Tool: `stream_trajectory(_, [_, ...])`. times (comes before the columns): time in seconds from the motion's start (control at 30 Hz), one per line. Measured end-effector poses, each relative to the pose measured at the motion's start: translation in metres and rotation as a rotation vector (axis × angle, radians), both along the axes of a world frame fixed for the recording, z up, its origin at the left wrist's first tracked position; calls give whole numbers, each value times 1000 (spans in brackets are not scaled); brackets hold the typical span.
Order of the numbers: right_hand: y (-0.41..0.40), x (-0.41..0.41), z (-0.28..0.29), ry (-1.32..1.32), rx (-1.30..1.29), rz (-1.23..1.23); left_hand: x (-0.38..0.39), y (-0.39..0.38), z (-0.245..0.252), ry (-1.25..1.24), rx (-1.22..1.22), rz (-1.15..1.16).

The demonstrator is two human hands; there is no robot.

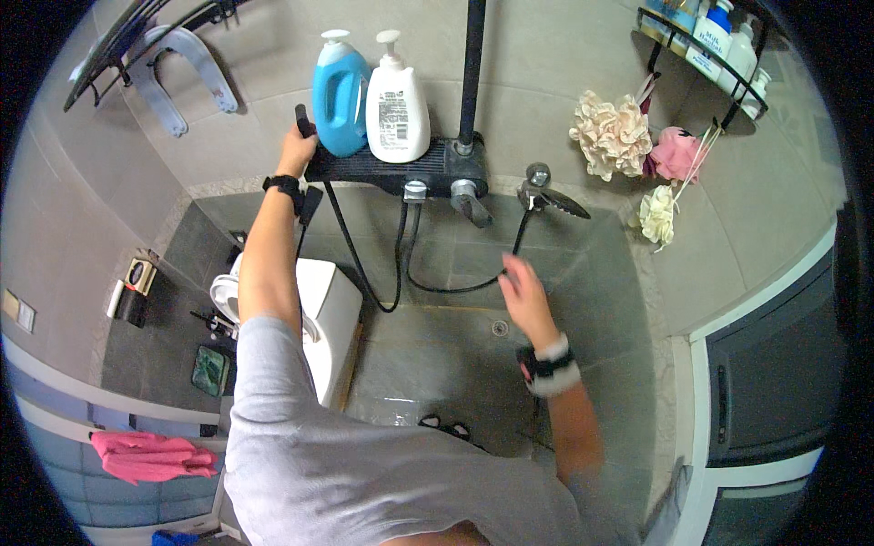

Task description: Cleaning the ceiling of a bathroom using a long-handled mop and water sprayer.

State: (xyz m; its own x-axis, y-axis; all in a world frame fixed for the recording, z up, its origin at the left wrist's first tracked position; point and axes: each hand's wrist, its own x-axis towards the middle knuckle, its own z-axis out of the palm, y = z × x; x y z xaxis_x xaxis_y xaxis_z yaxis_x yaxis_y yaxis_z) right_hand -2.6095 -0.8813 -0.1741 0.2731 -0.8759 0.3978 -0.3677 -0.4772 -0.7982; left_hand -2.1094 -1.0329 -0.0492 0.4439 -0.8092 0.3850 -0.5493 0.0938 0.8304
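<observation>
My left hand [298,151] is curled around a small black handle [302,121] at the left end of a black shower shelf [382,170]; its fingertips are hidden. Right beside it on the shelf stand a blue pump bottle [334,102] and a white pump bottle [398,116] with a printed back label. My right hand [524,293], blurred, is lower and to the right, with nothing visible in it. Its fingers are near the black shower hose [454,290] in the picture; whether they touch it I cannot tell. Both wrists wear black straps.
A hand shower [563,203] hangs in its wall bracket, right of the mixer lever [471,205]. The white toilet [331,300] stands below my left arm. Bath puffs [611,135] hang under a corner rack [703,58] with bottles. A floor drain [500,329] lies below my right hand.
</observation>
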Motion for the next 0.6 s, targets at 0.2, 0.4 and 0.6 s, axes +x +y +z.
stream_trajectory(0.2, [-93, 81, 45, 302, -46, -147, 7, 7, 7, -199, -83, 73])
stream_trajectory(0.4, [-76, 95, 56, 90, 22, 35, 70, 62, 103, 87, -380, 99])
stream_trajectory(0.6, [45, 157, 143, -81, -220, 272, -25, 259, 159, -277, -251, 35])
